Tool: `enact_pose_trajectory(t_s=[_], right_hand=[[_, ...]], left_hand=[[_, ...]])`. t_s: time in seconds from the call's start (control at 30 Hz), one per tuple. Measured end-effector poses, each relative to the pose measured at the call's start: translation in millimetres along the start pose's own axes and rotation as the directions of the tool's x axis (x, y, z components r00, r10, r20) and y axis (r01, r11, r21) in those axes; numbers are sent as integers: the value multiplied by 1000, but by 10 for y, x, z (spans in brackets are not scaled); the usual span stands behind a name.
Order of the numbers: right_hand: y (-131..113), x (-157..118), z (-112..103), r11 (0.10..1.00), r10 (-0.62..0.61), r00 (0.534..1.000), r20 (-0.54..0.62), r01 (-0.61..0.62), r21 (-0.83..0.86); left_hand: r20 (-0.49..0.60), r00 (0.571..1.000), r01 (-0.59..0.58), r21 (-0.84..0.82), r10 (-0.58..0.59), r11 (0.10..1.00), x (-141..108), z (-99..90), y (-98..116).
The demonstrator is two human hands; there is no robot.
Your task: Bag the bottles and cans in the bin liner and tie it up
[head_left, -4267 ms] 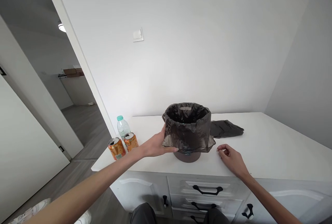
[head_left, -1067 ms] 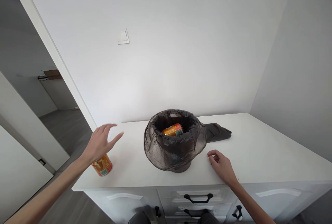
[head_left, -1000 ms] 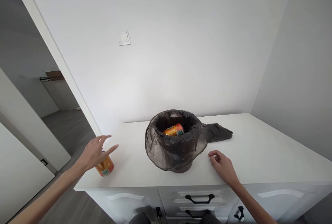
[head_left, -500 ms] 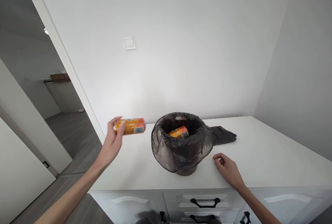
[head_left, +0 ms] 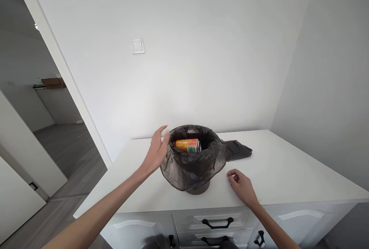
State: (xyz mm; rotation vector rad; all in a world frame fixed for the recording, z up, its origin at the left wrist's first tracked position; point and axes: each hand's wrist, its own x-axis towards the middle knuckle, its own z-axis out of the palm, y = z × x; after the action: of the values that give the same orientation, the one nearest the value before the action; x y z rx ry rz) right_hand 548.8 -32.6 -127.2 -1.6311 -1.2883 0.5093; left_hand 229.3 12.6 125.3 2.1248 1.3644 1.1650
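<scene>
1. Left hand (head_left: pixel 158 151): at the left rim of the bin, thumb and fingers spread wide, nothing held. Contact with the liner: cannot tell.
2. Right hand (head_left: pixel 241 187): on the counter (head_left: pixel 288 172), to the right of the bin, fingers curled in and the gap to the thumb narrow. No object seen in it.
3. Can (head_left: pixel 186 145): orange and red, lying on its side in the mouth of the bin, near the left part of the opening. Barcode faces the camera; metal end points right. Just beside the left hand, apart from its fingers. What lies under it: cannot tell.
4. Bin (head_left: pixel 198 190): upright on the counter, near the front edge. Only the brown base shows below the liner.
5. Liner (head_left: pixel 196 168): dark, thin, see-through at its loose parts. Folded outward over the rim and hanging around the bin, flared wide on the left. A pale patch shows at the inner back.
6. Folded bag (head_left: pixel 236 150): dark, flat on the counter, behind and to the right of the bin, its near end at the liner's edge. Contact between the 2: cannot tell.
7. Surroundings: wall (head_left: pixel 201 68) behind the counter, with 1 light switch (head_left: pixel 138 46). Below the counter, 2 black drawer handles (head_left: pixel 217 224) in view. At left, a doorway with brown boxes (head_left: pixel 53 82) in the room beyond.
</scene>
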Motion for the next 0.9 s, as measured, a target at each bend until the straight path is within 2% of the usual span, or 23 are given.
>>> enact_pose_trajectory(t_s=[0.1,0.2,0.33,0.43,0.5,0.6,0.9], right_hand=[[13,-7,1,1000,-7,1000,-7,7,-9],[1,-19,-2,1000,-15,1000,-12,15,-27],[-8,-29,-2,999,-4,1000,-2,4,-47],[18,-28,-2,998,5,1000,9,-5,-60],[45,-26,-4,998,1,1000,9,-1,-70],[80,-30,-11,996,-10,1000,1,11,-84],[64,-57,-18,996,-31,999,-26,29,-85]], left_hand=[[-48,992,116,54,-113,992,-184,-229,-475],[16,985,161,240,-170,957,-450,-355,-1161],[143,961,133,508,-236,851,-841,-303,-2055],[189,948,95,600,-256,794,-1056,-149,-2439],[182,958,54,637,-219,769,-1135,-49,-2537],[161,968,35,669,-190,743,-1173,35,-2548],[162,969,27,684,-187,729,-1195,30,-2517]])
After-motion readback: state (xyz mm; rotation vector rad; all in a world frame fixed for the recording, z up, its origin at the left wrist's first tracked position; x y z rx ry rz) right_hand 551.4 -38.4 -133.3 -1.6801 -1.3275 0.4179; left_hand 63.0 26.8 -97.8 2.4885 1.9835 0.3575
